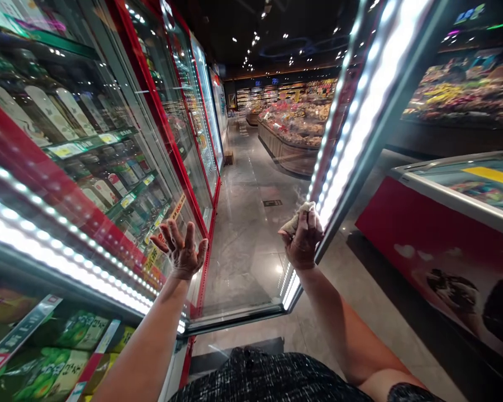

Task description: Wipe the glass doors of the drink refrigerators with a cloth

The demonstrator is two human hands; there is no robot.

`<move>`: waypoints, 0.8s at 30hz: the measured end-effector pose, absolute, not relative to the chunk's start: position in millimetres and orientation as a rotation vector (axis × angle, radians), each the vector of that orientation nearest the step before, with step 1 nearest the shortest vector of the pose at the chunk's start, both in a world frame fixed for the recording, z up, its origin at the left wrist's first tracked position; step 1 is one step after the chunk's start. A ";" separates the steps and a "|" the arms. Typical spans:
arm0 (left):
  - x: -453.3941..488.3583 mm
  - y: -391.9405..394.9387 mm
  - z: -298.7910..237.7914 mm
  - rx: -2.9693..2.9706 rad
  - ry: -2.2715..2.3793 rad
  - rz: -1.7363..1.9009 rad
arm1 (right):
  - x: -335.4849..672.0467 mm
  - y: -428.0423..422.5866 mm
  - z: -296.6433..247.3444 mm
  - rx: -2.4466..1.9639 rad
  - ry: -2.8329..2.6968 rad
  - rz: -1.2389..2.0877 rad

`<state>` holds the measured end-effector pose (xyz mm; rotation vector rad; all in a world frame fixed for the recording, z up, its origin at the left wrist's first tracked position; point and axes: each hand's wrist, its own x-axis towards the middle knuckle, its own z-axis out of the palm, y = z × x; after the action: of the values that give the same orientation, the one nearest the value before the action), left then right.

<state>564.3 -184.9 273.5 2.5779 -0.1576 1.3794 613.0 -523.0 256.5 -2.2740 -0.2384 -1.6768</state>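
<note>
In front of me a glass cooler door [243, 268] stands swung out, with a bright LED strip [356, 117] along its right edge. My right hand [302, 245] grips a crumpled beige cloth [297, 222] close by that strip, at the inside of the door. Whether the cloth touches the glass or the frame, I cannot tell. On the left, my left hand [181, 254] has its fingers spread and holds nothing. It is near the door's hinge side, and contact with the glass is not clear.
Left of me, cooler shelves [88, 142] carry bottles, with green packets [67, 363] lower down. A red chest freezer [423, 251] stands to the right. Farther off, a wood-sided produce stand [289, 145] borders the tiled aisle [243, 184], and a small box [228, 158] sits by the coolers.
</note>
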 end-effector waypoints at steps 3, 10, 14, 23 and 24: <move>563.4 -187.5 277.2 2.565 -0.111 1.312 | 623.2 -530.2 263.0 -2.214 -0.235 -1.706; 560.6 -194.9 287.2 2.515 -0.036 1.150 | 628.0 -517.8 243.1 -2.316 -0.538 -1.514; 560.0 -197.1 290.3 2.520 0.003 1.145 | 618.0 -525.4 221.8 -2.343 -0.723 -1.490; 560.1 -197.0 289.4 2.534 0.020 1.194 | 644.1 -521.9 273.1 -2.104 -0.636 -1.621; 560.3 -196.7 288.5 2.530 0.022 1.209 | 640.9 -517.5 265.6 -2.140 -0.686 -1.586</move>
<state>560.3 -196.7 288.5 2.5304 0.0220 1.2089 640.9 -517.5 265.6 -2.1396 -0.6861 -1.5864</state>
